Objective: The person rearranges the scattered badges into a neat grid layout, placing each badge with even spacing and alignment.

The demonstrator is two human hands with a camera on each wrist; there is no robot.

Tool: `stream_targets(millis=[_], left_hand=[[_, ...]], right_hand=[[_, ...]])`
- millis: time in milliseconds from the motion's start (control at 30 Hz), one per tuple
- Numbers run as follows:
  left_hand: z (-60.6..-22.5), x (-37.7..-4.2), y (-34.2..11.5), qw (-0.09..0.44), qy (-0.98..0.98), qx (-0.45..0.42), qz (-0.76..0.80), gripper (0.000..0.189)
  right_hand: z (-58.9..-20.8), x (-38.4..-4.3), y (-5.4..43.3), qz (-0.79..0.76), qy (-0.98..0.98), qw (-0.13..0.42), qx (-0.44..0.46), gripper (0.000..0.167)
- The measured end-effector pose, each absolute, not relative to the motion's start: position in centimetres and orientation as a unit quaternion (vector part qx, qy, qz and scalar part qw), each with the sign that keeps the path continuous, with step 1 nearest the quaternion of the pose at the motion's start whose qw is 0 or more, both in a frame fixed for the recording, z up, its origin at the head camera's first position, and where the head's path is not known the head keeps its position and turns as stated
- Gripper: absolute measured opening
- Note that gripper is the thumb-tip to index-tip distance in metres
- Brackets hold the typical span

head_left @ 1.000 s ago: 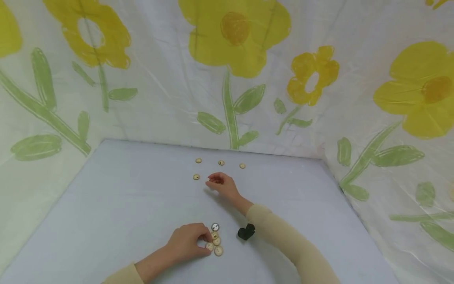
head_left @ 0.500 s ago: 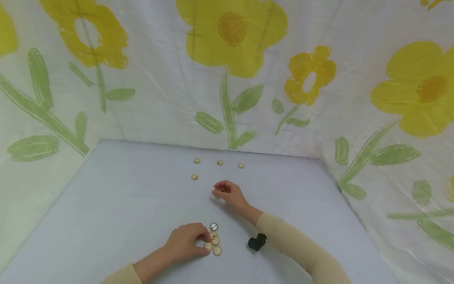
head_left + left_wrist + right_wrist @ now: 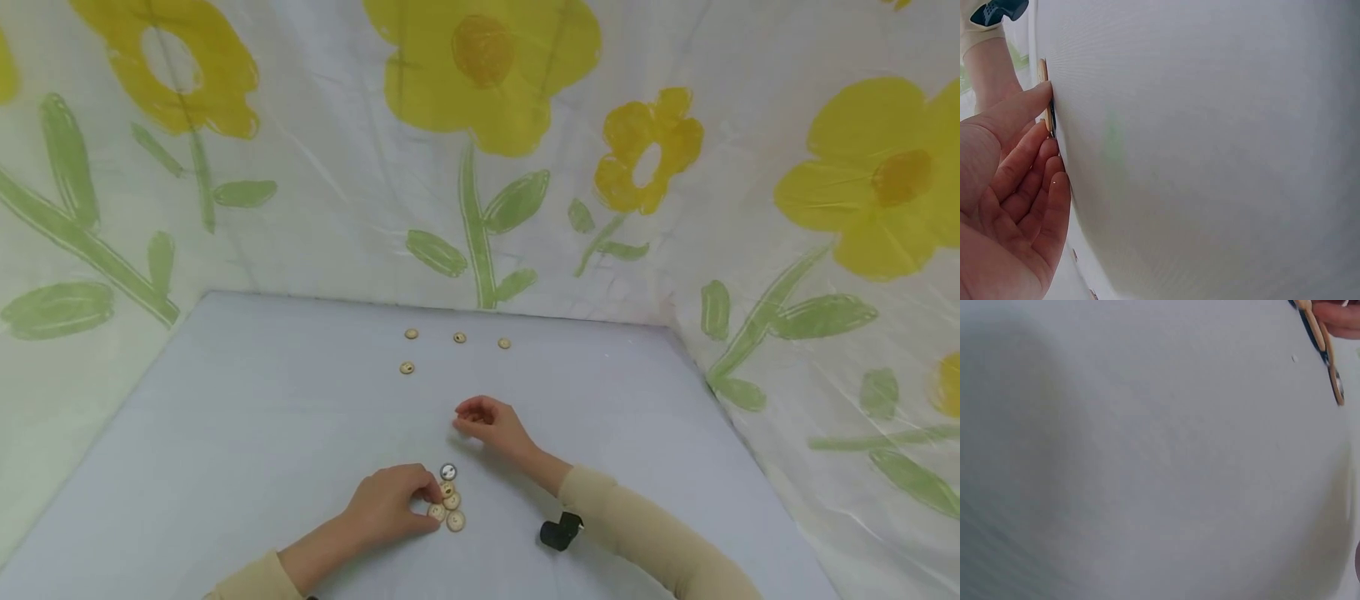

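Note:
In the head view my left hand (image 3: 392, 504) rests at the left side of a small cluster of buttons. Its thumb and index finger curve around a cream button (image 3: 437, 513), one tip on either side. More cream buttons (image 3: 455, 521) lie against it, some overlapping, and a silver button with a dark rim (image 3: 447, 472) sits at the top of the group. My right hand (image 3: 498, 427) hovers beyond the cluster, fingers loosely curled, with no button visible in it. In the right wrist view, buttons (image 3: 1336, 384) show edge-on at the upper right beside left-hand fingers.
Toward the back of the pale table (image 3: 285, 417), three buttons (image 3: 460, 337) are spaced in a row, with one more button (image 3: 407, 367) below the row's left end. A black device (image 3: 561, 532) is at the right sleeve. A flower-painted sheet (image 3: 322, 217) stands behind the table.
My right hand has drawn back from beside the lone button toward the cluster. My left hand stays at the cluster. The head view has shifted slightly.

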State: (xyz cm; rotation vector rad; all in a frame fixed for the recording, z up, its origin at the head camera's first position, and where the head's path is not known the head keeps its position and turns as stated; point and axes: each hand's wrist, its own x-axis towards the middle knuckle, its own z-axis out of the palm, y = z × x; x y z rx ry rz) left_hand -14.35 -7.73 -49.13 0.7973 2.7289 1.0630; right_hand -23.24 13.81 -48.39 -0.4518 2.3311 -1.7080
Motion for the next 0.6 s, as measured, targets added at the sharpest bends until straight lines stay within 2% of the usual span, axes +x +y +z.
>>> stream_targets(millis=[67, 333, 600], left_hand=[[-49.1, -14.4, -7.7, 0.055, 0.898, 0.263, 0.349, 0.023], [-49.1, -14.3, -7.8, 0.052, 0.899, 0.263, 0.347, 0.022], [-48.9, -14.3, -7.7, 0.055, 0.899, 0.260, 0.349, 0.022]], right_hand=[[-47.9, -22.6, 13.9, -0.582, 0.789, 0.110, -0.160, 0.023], [-50.5, -22.3, 14.4, -0.584, 0.788, 0.118, -0.154, 0.023], [-50.0, -20.9, 14.5, -0.589, 0.782, 0.133, -0.153, 0.022]])
